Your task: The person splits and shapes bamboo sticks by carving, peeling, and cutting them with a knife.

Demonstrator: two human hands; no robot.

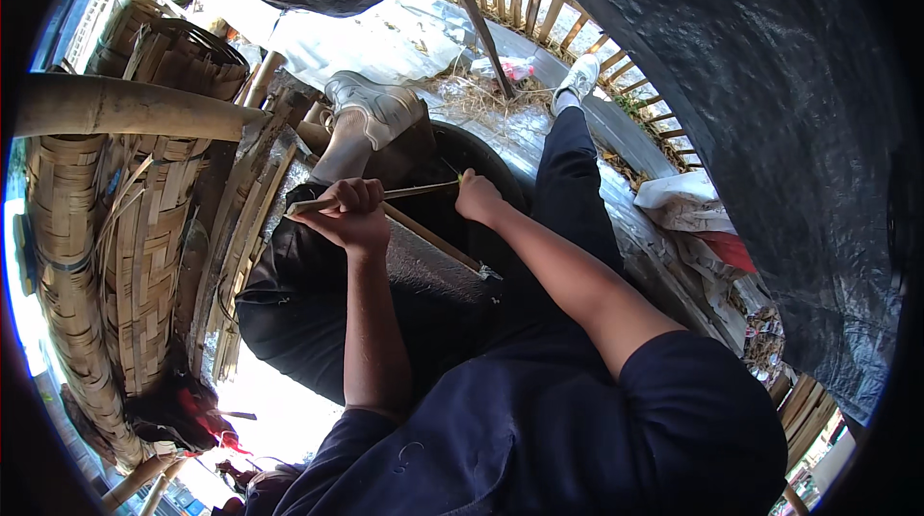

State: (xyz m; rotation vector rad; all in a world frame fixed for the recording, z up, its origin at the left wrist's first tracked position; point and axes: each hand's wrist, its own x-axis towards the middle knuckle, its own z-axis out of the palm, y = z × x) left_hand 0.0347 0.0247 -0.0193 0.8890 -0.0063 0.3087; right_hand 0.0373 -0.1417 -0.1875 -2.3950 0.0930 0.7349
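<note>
The left hand [354,212] is gripping a pale strip [421,191], which is extending to the right hand [478,198], apparently pinching its end. They seem to be steadying it; the next move is probably requiring firm grips.

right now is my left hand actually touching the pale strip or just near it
Touching. The head view shows it: the left hand curls its fingers round the pale strip, which sticks out on both sides of it.
</note>
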